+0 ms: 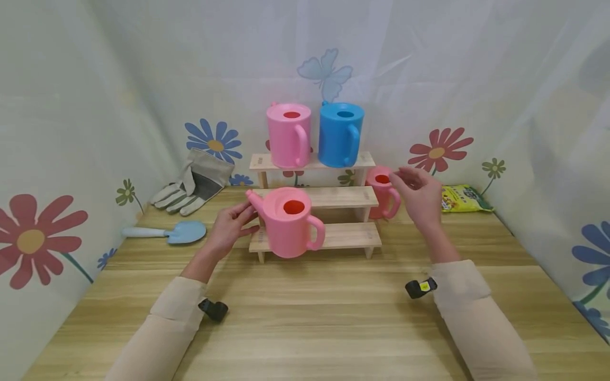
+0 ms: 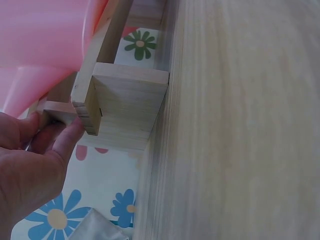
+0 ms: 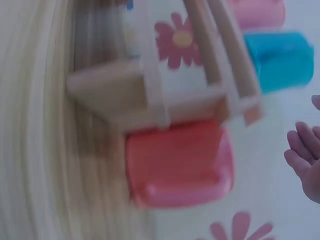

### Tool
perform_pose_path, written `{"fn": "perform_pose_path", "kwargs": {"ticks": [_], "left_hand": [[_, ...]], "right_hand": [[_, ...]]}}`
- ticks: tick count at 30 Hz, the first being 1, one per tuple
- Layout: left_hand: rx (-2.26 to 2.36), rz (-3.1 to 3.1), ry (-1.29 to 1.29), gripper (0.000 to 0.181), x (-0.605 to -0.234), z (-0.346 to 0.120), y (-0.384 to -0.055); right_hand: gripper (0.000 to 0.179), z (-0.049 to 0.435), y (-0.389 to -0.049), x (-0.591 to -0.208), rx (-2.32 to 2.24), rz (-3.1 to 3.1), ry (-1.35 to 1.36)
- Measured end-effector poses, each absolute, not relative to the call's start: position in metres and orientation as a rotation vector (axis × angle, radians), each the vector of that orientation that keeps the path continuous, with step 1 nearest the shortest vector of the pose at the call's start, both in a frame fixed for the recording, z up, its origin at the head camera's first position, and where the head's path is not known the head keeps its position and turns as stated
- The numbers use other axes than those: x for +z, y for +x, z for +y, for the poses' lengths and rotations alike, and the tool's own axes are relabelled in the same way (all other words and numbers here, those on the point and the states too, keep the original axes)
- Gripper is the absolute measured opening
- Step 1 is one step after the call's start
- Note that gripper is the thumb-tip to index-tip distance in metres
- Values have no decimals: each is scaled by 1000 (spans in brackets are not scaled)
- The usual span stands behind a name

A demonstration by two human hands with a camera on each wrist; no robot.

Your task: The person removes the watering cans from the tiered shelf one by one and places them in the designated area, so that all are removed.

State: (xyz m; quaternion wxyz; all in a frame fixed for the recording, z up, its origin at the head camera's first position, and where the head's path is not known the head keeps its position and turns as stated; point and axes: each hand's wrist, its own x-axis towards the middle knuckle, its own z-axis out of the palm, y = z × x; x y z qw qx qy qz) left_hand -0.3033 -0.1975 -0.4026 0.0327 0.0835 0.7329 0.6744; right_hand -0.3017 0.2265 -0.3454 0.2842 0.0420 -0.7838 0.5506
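A coral-pink watering can [image 1: 286, 233] stands at the left of the wooden step rack's lowest board [image 1: 350, 235], spout pointing left. Beside that spout is my left hand [image 1: 227, 230], its fingers loosely bent; in the left wrist view a fingertip reaches the board's end. My right hand [image 1: 419, 196] hovers by another coral-pink can [image 1: 378, 203] on the table, right of the rack. Its fingers are loosely curled around nothing, apart from the can in the right wrist view. On the top board stand a pink can [image 1: 286, 140] and a blue can [image 1: 335, 140].
A grey-and-white work glove [image 1: 200, 180] and a light blue trowel [image 1: 186, 233] lie at left on the wooden table [image 1: 310, 317]. A yellow packet [image 1: 464, 198] lies at the far right. Flower-printed cloth [image 1: 405, 63] hangs behind and at the sides.
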Motion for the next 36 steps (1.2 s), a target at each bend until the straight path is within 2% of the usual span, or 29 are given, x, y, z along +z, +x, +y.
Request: {"fn": "perform_pose_path", "kwargs": {"ticks": [5,9,17,27,36], "left_hand": [[2067,2260,270,48,-403,-198,-303],[2063,2266,280,49,-403,-198,-302],[2064,2278,275,49,-403,-196,-301],[2081,2277,296,48,-402,-197,-301],[2068,2285,303,50,-403,-196,-301]], "right_hand": [[32,189,-278,-332,1564,-1974,458],[26,164,-260,-329,1597,-1973,589],[32,127,-236,-336,1675,-2058,661],[34,96,-236,-353,1739,-2046,729],[36,87,-235,-361,1712,-2091,685]]}}
